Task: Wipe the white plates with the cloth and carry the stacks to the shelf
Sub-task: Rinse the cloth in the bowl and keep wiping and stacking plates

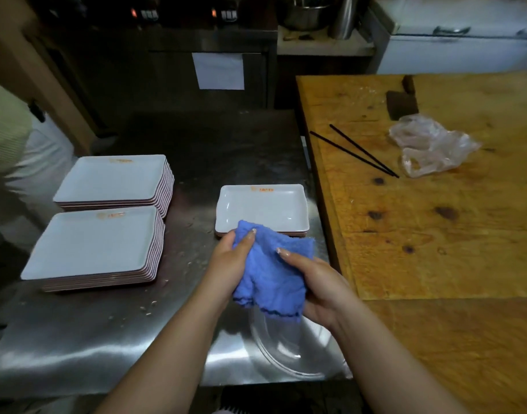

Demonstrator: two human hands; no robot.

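A blue cloth (271,273) hangs between my two hands above the steel counter (92,339). My left hand (231,258) grips its left side and my right hand (319,286) holds its right side, thumb on top. Just beyond the cloth lies a short stack of white rectangular plates (262,207), the top one face up with an orange logo. Two taller stacks of white plates stand to the left, the near stack (92,246) and the far stack (113,180). The shelf is not in view.
A clear glass dish (289,351) sits on the counter under the cloth. To the right is a wooden table (435,219) with black chopsticks (357,152), a crumpled plastic bag (429,144) and a dark block (401,104). A person in pale clothes (14,162) stands at the left.
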